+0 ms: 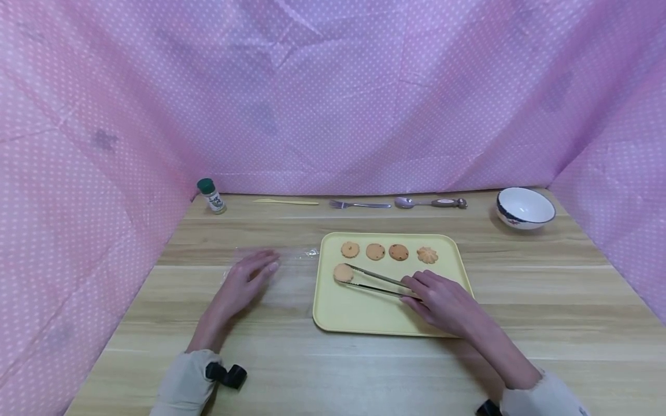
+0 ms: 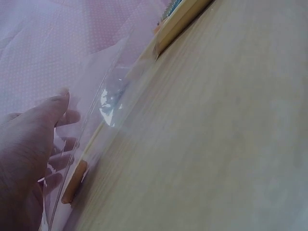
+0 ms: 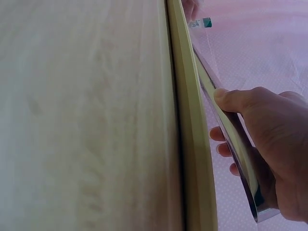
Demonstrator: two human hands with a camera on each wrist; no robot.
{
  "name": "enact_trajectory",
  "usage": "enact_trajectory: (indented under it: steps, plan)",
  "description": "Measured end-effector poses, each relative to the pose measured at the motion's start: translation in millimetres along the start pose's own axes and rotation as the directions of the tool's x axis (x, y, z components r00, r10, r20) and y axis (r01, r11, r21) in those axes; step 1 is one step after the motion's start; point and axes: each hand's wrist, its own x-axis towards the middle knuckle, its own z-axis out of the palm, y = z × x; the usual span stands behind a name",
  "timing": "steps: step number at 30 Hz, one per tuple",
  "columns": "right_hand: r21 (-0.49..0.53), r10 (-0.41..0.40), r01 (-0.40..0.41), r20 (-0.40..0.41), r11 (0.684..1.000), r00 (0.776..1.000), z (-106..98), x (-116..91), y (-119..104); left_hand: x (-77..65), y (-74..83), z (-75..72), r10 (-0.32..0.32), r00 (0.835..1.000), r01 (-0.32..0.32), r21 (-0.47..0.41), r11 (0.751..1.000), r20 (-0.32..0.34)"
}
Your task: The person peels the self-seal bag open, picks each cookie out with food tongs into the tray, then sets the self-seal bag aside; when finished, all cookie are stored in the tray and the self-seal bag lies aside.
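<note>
My right hand point(image 1: 439, 297) grips metal tongs point(image 1: 380, 290) over the pale yellow tray point(image 1: 359, 320). The tong tips straddle a plain round cookie point(image 1: 343, 273) at the tray's left side. In the right wrist view, the thumb presses the upper arm of the tongs point(image 3: 226, 125) and the fingers curl beneath. My left hand point(image 1: 244, 282) lies over a clear plastic bag point(image 1: 296, 254) left of the tray, its fingers loosely extended, thumb apart. In the left wrist view the fingers show through the film point(image 2: 113, 103), beside a brown cookie-like piece point(image 2: 74, 183) seen edge-on.
Along the tray's far side lie several cookies point(image 1: 398, 252) in a row. Behind the tray are a yellow knife point(image 1: 286, 202), a fork point(image 1: 361, 205) and a spoon point(image 1: 429, 203). A green-capped shaker point(image 1: 211, 196) stands far left, a white bowl point(image 1: 525, 208) far right. Pink dotted cloth point(image 1: 333, 98) encloses the table.
</note>
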Motion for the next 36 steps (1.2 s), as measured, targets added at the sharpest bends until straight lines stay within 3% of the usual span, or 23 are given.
enact_trajectory:
  steps: [11, 36]
  plan:
    - [-0.006, 0.000, 0.000, -0.020, 1.000, 1.000, -2.9, -4.0, 1.1, 0.9, -1.8, 0.5, 0.018, 1.000, -0.018, 0.005, 1.000, -0.015]
    - [0.023, 0.048, -0.049, 0.041, 0.999, 0.998, -4.9, -3.6, 1.6, -0.4, -0.3, 1.1, 0.009, 1.000, -0.008, 0.010, 1.000, -0.007]
